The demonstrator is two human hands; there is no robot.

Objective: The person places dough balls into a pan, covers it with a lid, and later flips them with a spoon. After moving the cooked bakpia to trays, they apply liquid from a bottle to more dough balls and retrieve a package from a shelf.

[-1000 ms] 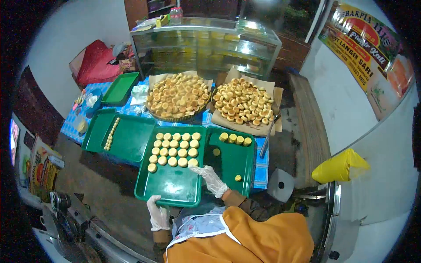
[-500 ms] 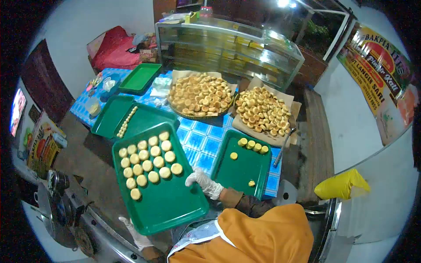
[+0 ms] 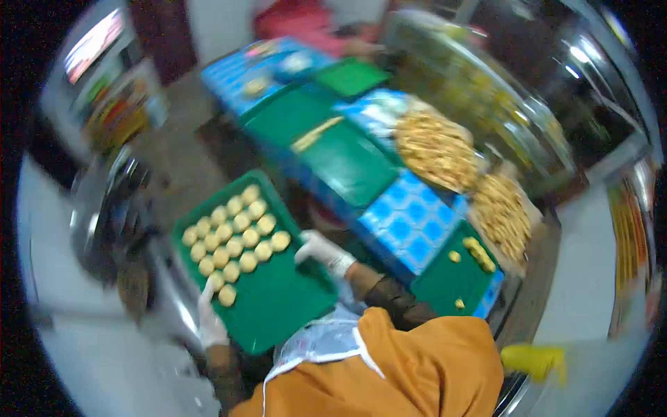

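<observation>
We count twenty-one pale dough rounds (image 3: pixel 233 246) on the one green tray (image 3: pixel 285 299) which the person holds. They sit close together, in the far and left part of it. This tray is in the air in front of the body, apart from the bench (image 3: pixel 410 222). On the bench we see four other trays (image 3: pixel 351 167), also green, and two heaps of browned cakes (image 3: pixel 438 149). The tray at the right end bears one row of yellow pieces (image 3: pixel 479 254), too blurred for us to count, and two separate pieces (image 3: pixel 454 256).

Both hands wear white gloves and grip the held tray. The right hand (image 3: pixel 323 251) has bent fingers at the right rim, and its forearm (image 3: pixel 389 295) reaches obliquely from the body. The left hand (image 3: pixel 210 320) grasps the left side, pointing upward beside the nearest rounds; its fingers below are hidden from us.
</observation>
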